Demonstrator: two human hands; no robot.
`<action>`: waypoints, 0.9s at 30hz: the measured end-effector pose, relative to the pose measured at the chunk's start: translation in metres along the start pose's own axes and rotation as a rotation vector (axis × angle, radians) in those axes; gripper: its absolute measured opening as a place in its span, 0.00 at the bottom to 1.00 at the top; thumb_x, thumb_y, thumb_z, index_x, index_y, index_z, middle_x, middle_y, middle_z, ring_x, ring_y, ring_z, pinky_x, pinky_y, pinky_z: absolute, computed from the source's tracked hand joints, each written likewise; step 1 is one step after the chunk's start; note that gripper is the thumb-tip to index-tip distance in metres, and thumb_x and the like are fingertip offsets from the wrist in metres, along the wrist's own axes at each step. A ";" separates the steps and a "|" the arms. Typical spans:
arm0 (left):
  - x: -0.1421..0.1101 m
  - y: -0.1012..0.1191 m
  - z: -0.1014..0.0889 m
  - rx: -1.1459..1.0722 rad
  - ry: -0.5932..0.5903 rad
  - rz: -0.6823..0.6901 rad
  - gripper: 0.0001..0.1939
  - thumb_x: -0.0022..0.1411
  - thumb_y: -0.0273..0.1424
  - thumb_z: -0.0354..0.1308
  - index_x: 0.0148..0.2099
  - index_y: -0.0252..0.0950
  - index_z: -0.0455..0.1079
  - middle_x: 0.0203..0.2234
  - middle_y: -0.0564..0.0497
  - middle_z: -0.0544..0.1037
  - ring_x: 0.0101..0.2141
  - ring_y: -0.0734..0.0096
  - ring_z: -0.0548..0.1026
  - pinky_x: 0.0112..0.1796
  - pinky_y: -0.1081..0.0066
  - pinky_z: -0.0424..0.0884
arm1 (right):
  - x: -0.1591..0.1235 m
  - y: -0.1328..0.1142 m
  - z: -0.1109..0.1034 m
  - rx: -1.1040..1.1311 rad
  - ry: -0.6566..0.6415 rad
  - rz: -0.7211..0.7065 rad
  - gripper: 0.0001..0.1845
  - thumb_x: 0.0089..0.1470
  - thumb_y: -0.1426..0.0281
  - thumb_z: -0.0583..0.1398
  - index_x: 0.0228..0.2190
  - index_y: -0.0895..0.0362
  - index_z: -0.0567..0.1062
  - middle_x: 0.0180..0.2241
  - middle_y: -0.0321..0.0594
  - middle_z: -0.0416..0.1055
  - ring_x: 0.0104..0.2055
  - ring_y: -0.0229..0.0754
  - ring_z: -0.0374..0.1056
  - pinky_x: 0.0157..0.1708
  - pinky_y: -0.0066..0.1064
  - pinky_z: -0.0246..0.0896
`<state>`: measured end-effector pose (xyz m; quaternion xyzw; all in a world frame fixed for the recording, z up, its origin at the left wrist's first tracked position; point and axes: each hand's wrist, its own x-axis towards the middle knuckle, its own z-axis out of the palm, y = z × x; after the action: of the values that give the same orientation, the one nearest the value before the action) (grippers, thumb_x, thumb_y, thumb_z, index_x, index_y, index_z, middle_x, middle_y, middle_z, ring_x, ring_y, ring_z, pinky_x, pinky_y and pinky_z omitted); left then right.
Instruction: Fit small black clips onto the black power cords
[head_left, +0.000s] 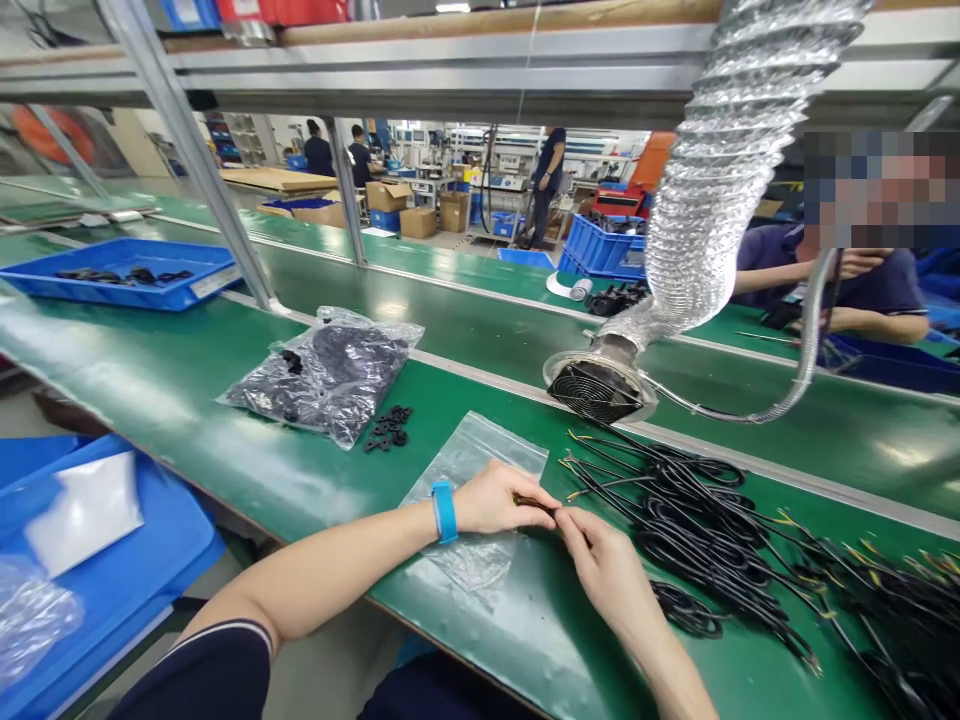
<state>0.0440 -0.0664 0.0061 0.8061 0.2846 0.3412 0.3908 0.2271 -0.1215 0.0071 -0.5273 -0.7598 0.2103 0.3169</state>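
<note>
My left hand (499,500), with a blue band on its wrist, is closed in a pinch above a clear zip bag (480,455). My right hand (604,560) is closed too, its fingertips meeting the left ones. A thin dark piece with a brownish tint shows between the fingers of my left hand; its kind is hidden. Whatever my right fingers grip is covered by them. Close by on the right lie bundles of black cables (697,500) with coloured bare wire ends. Several small black plastic parts (388,430) lie left of the zip bag.
A clear bag full of dark parts (330,370) lies at left, near a blue tray (120,295). A fume extractor hood (600,385) hangs over the green bench from a silver duct (697,190). Across the bench sits a co-worker (787,262). Blue bins (165,510) stand below the left edge.
</note>
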 end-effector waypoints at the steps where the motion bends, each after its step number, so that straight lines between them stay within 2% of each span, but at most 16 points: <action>1: 0.001 0.002 -0.007 0.083 -0.042 0.039 0.14 0.56 0.39 0.67 0.42 0.35 0.80 0.29 0.48 0.82 0.29 0.70 0.76 0.32 0.73 0.69 | -0.005 0.000 -0.001 -0.072 0.013 -0.049 0.27 0.65 0.53 0.47 0.27 0.54 0.75 0.27 0.41 0.76 0.28 0.42 0.72 0.27 0.29 0.63; 3: 0.003 0.009 -0.027 0.282 -0.063 0.080 0.18 0.55 0.44 0.67 0.42 0.37 0.80 0.32 0.47 0.82 0.32 0.68 0.77 0.34 0.72 0.68 | -0.019 0.001 -0.004 -0.197 0.056 -0.152 0.23 0.66 0.56 0.48 0.30 0.52 0.76 0.29 0.40 0.77 0.27 0.42 0.74 0.25 0.29 0.63; 5: 0.003 0.015 -0.056 0.526 0.020 -0.004 0.19 0.58 0.47 0.63 0.41 0.36 0.79 0.34 0.45 0.81 0.35 0.64 0.78 0.36 0.71 0.68 | -0.037 0.001 -0.005 -0.300 0.107 -0.237 0.21 0.66 0.58 0.49 0.30 0.51 0.76 0.28 0.39 0.77 0.25 0.41 0.73 0.23 0.29 0.62; 8: -0.001 0.015 -0.102 0.944 0.135 -0.373 0.20 0.66 0.44 0.54 0.39 0.33 0.78 0.36 0.40 0.79 0.40 0.56 0.78 0.38 0.66 0.68 | -0.061 0.000 -0.004 -0.406 0.107 -0.303 0.19 0.66 0.59 0.50 0.32 0.51 0.77 0.28 0.40 0.76 0.27 0.42 0.74 0.26 0.30 0.64; 10: -0.005 0.006 -0.126 1.169 0.105 -0.641 0.17 0.65 0.41 0.55 0.40 0.31 0.77 0.39 0.37 0.78 0.41 0.52 0.77 0.39 0.64 0.69 | -0.072 -0.002 -0.003 -0.437 0.016 -0.293 0.19 0.67 0.61 0.49 0.32 0.51 0.76 0.27 0.40 0.74 0.27 0.41 0.73 0.27 0.29 0.64; 12: -0.008 -0.006 -0.140 1.257 0.055 -0.776 0.13 0.62 0.34 0.57 0.41 0.30 0.76 0.42 0.35 0.77 0.44 0.50 0.77 0.41 0.63 0.69 | -0.079 -0.004 -0.002 -0.455 -0.084 -0.258 0.18 0.67 0.64 0.49 0.31 0.51 0.75 0.25 0.37 0.72 0.25 0.39 0.71 0.25 0.29 0.61; 14: -0.010 -0.016 -0.144 1.270 0.020 -0.801 0.10 0.60 0.28 0.56 0.40 0.29 0.76 0.41 0.34 0.78 0.44 0.50 0.77 0.41 0.62 0.70 | -0.082 -0.004 -0.001 -0.496 -0.116 -0.230 0.17 0.67 0.67 0.50 0.30 0.52 0.74 0.24 0.36 0.71 0.23 0.39 0.69 0.23 0.29 0.57; 16: -0.010 -0.021 -0.142 1.268 -0.002 -0.787 0.10 0.58 0.23 0.54 0.38 0.28 0.77 0.39 0.32 0.79 0.43 0.49 0.78 0.40 0.61 0.70 | -0.084 -0.005 0.003 -0.555 -0.084 -0.227 0.15 0.66 0.69 0.51 0.29 0.53 0.73 0.23 0.35 0.70 0.21 0.39 0.68 0.21 0.30 0.53; 22: -0.008 -0.024 -0.139 1.302 -0.033 -0.732 0.14 0.59 0.21 0.49 0.36 0.27 0.77 0.34 0.31 0.80 0.41 0.47 0.78 0.38 0.61 0.68 | -0.082 -0.007 0.017 -0.694 0.133 -0.249 0.13 0.65 0.71 0.53 0.29 0.55 0.72 0.20 0.34 0.66 0.17 0.38 0.62 0.19 0.32 0.46; 24: -0.006 -0.027 -0.141 1.315 -0.047 -0.713 0.14 0.60 0.22 0.48 0.36 0.28 0.76 0.35 0.32 0.79 0.42 0.48 0.77 0.39 0.61 0.68 | -0.082 -0.011 0.017 -0.677 0.172 -0.221 0.12 0.65 0.71 0.54 0.29 0.55 0.72 0.22 0.36 0.66 0.20 0.38 0.63 0.21 0.30 0.49; 27: -0.004 -0.031 -0.141 1.332 -0.047 -0.664 0.17 0.61 0.22 0.44 0.38 0.29 0.76 0.37 0.34 0.78 0.43 0.50 0.76 0.40 0.62 0.67 | -0.077 -0.017 0.002 -0.519 0.103 -0.125 0.05 0.58 0.67 0.63 0.32 0.55 0.75 0.32 0.40 0.71 0.33 0.43 0.69 0.32 0.31 0.61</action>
<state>-0.0737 0.0089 0.0441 0.7510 0.6513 -0.0570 -0.0919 0.2329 -0.2000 -0.0033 -0.5529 -0.8022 -0.0386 0.2219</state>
